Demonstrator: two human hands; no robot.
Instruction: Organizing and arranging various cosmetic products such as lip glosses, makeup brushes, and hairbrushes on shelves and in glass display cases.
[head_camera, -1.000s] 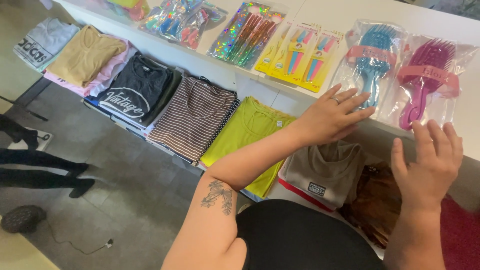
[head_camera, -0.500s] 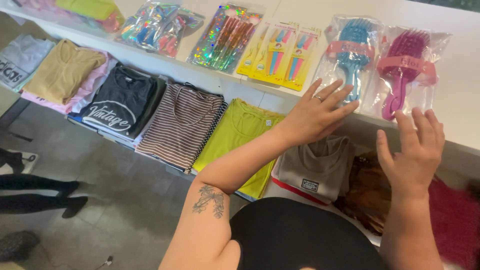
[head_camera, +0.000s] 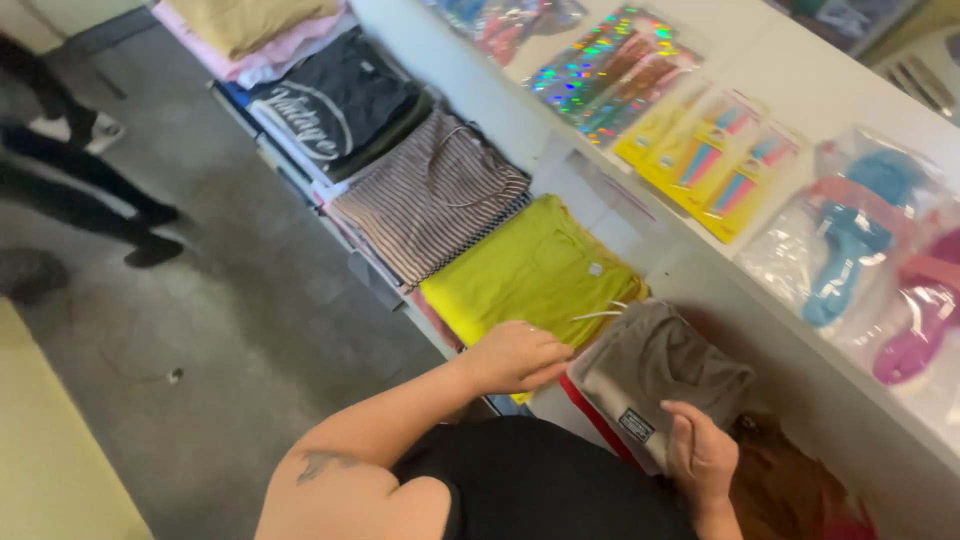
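Note:
A folded grey garment (head_camera: 665, 372) with a small dark label lies on a low shelf under the white counter (head_camera: 800, 90). My left hand (head_camera: 518, 356) rests with curled fingers at its left edge, over the corner of a folded yellow-green shirt (head_camera: 530, 270). My right hand (head_camera: 700, 452) touches the grey garment's near right corner, fingers bent against the cloth. A brown folded piece (head_camera: 790, 490) lies just right of my right hand.
More folded shirts run left along the shelf: striped (head_camera: 430, 200), black with white lettering (head_camera: 335, 110), tan on pink (head_camera: 250, 25). On the counter lie packaged hairbrushes, blue (head_camera: 850, 235) and pink (head_camera: 920, 320), yellow comb cards (head_camera: 715, 165) and glittery packs (head_camera: 600, 70). Another person's legs (head_camera: 80, 190) stand left.
Both hands have dropped from the counter's edge by the brush packs down to the grey folded garment on the shelf. The view has tilted down and left.

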